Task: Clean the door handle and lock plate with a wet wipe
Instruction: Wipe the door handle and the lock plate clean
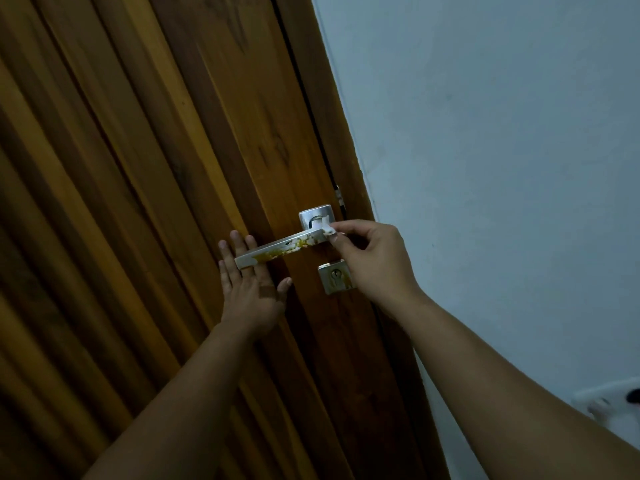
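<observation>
- No readable text, label, brand, number or sign appears anywhere in the frame, whether on the wood, metal fittings or wall.

stained handle; wipe at pivot

Bare forearms, no sleeves visible

Right of your fingers you see a pale blue wall; lower down, a blurred white fitting on it.
</observation>
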